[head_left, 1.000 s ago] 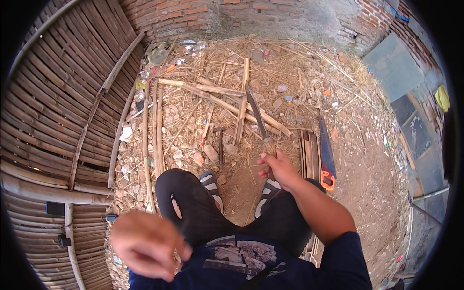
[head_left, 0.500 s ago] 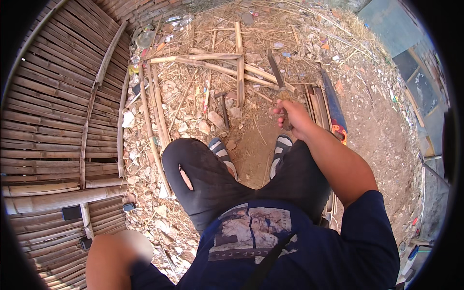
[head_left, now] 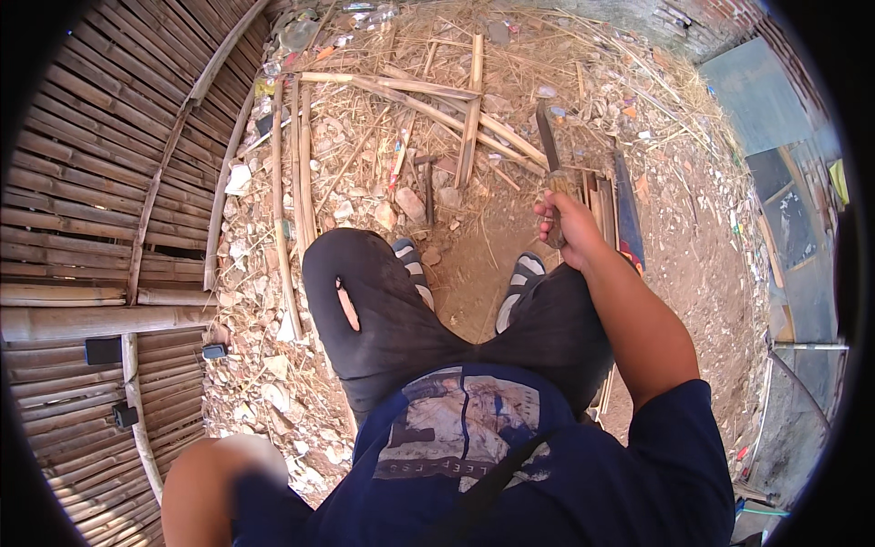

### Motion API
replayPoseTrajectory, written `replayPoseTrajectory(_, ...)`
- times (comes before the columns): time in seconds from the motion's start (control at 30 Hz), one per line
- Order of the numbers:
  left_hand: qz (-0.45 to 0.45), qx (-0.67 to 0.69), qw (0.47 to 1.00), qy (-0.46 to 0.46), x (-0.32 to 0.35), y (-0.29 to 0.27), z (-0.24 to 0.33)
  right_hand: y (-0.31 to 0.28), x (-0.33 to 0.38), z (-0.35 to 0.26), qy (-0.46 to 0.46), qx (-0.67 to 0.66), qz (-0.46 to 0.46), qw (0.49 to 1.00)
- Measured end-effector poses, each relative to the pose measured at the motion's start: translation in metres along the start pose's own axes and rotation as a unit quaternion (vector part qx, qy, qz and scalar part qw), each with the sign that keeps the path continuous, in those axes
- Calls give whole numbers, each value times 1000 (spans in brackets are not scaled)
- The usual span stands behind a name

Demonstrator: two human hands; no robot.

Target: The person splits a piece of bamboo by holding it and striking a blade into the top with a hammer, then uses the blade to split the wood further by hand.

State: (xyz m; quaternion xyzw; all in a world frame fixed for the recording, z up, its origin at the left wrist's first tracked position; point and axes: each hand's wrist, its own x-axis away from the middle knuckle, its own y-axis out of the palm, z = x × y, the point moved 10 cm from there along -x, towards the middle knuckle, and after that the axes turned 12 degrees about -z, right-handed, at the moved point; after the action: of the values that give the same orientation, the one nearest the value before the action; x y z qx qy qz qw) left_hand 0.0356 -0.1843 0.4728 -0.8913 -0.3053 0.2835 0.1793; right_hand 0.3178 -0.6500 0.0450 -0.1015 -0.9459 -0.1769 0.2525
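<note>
My right hand [head_left: 565, 221] is above my right knee, closed round the wooden handle of a large knife [head_left: 549, 137]. Its long dark blade points forward and slightly left, over the littered ground. At the lower left my left arm [head_left: 196, 492] is bent, and that hand does not show; a blurred patch covers part of the picture there. A hammer [head_left: 429, 191] lies on the ground ahead of my feet. Just beyond my right knee, a handsaw [head_left: 628, 205] with a red and blue handle lies beside several split bamboo pieces [head_left: 602, 202].
Bamboo strips [head_left: 468, 118] lie crossed on straw and rubble ahead. Long bamboo poles [head_left: 281, 210] run along the left, near a slatted bamboo wall [head_left: 100, 173]. Blue-grey sheets [head_left: 756, 96] stand at the far right. A small dark box [head_left: 214, 351] lies by the wall.
The view has shifted a little, so the wall and ground sit differently. My right hand keeps hold of the knife, now slightly further right in the picture, its blade a bit more upright.
</note>
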Motion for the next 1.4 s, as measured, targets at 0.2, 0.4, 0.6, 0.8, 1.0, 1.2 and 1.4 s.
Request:
replayPoseTrajectory(0.2, 128, -224, 957, -132, 70, -95, 42, 18, 8, -8, -17, -1, -6, 1000)
replayPoseTrajectory(0.4, 210, -34, 833, -510, 179, 41, 25, 44, 3, -23, -49, 30, -63, 996)
replayPoseTrajectory(0.6, 102, 548, 443, -702, 213, 380, 4, 54, 12, -20, -85, 118, -90, 985)
replayPoseTrajectory(0.8, 9, 641, 190, -743, 216, 543, 28, 144, 12, -50, -329, 447, -62, 830)
replayPoseTrajectory(1.0, 105, 546, 142, -819, 296, 523, -8, 170, -68, -36, -124, 346, -378, 850)
replayPoseTrajectory(1.2, 98, 481, 81, -867, 341, 502, -13, 52, -293, 1, 64, 514, -134, 845)
replayPoseTrajectory(1.4, 137, 526, 45, -838, 359, 505, -9, 23, -371, 72, 72, 416, 98, 901)
